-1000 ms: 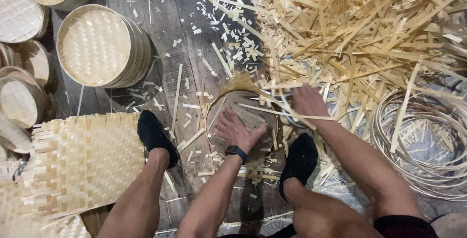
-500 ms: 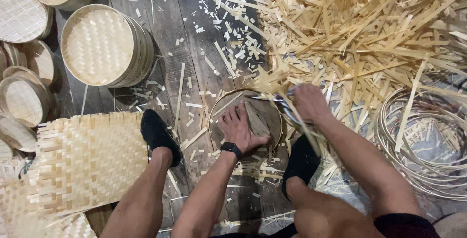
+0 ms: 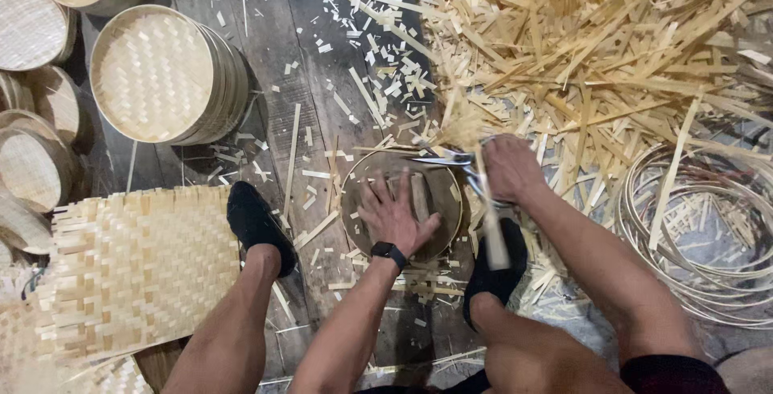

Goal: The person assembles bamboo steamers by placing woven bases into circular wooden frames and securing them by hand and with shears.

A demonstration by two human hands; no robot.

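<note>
The round, shallow woven-bamboo tray with its thin hoop rim (image 3: 448,193) lies on the dark wooden plank floor (image 3: 274,96) between the person's two black-socked feet, just in front of the knees. The left hand (image 3: 394,217) is spread wide and flat, palm down, pressing on the tray's inside. The right hand (image 3: 507,167) is closed around the handle of a pair of metal shears (image 3: 447,158) whose blades lie across the tray's far rim, where loose pale strip ends stick out. The tray looks light and springy rather than stiff, with splintery cut edges, so it probably needs weight from above to stay put; the rim hoop seems the firmest place to grip. A heap of pale bamboo strips (image 3: 612,48) lies beyond, coiled bamboo hoops (image 3: 708,233) to the right, finished round trays (image 3: 153,76) and a flat woven bamboo mat (image 3: 137,265) to the left.
</note>
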